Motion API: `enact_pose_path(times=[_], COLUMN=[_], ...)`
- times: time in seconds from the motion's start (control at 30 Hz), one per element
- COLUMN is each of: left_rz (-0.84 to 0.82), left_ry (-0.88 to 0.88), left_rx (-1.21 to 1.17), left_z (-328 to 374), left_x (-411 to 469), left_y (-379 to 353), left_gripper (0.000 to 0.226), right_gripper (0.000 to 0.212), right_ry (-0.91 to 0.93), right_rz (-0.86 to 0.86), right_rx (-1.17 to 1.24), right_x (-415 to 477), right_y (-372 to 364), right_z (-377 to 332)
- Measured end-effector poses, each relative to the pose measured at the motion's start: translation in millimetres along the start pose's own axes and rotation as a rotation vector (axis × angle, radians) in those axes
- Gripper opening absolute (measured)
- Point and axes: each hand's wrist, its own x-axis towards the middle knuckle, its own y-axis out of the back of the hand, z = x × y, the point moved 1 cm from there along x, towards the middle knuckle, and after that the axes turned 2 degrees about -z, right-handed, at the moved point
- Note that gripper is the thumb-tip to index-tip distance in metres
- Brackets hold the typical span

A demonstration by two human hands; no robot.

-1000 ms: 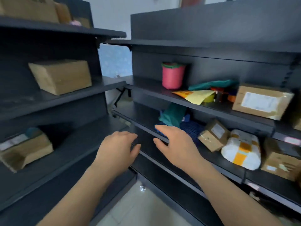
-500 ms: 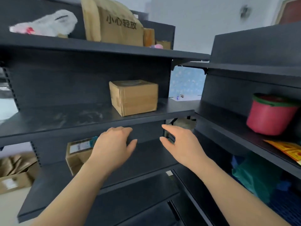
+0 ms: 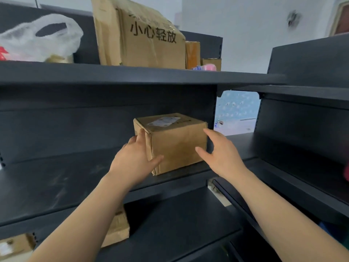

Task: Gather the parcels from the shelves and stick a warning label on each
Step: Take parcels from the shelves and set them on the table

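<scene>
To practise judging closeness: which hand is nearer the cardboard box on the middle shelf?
Left. The left hand lies against the box at its left front corner; the right hand is open beside its right edge, seemingly just short of touching.

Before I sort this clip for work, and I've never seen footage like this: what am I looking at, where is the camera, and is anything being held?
No machine here: these are a person's two bare arms, filmed by one head-worn camera looking forward and down. On the middle shelf stands a small cardboard box. The left hand lies against its left front corner, fingers straight; the right hand is open beside its right edge, touching or not I cannot tell. Nothing is lifted yet. The top shelf carries a large carton with handwritten characters and a white plastic bag; another parcel sits lower down.
</scene>
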Motion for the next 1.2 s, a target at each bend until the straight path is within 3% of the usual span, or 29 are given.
enact_pose_path(times=[0.23, 0.43, 0.57, 0.83, 1.2], left_rz=[-0.095, -0.091, 0.002, 0.08, -0.085], left_ry=[0.05, 0.06, 0.058, -0.036, -0.309], left_rx=[-0.109, -0.291, -0.342, -0.393, -0.593], left_z=[-9.2, -5.1, 1.9, 25.2, 66.8], left_x=[47.9, 57.0, 52.2, 21.1, -39.3], left_y=[-20.3, -39.2, -46.3, -37.5, -32.0], left_gripper=[0.101, 0.099, 0.098, 0.099, 0.1], right_gripper=[0.088, 0.091, 0.079, 0.075, 0.073], right_ry=[-0.083, -0.079, -0.037, -0.004, -0.252], right_rz=[-0.066, -0.194, -0.106, 0.084, 0.348], right_rx=[0.074, 0.278, 0.317, 0.295, 0.053], right_x=[60.6, 83.2, 81.0, 25.9, -122.1], right_y=[-11.5, -27.5, -30.3, 9.5, 81.4], right_z=[33.5, 53.7, 63.5, 62.8, 33.0])
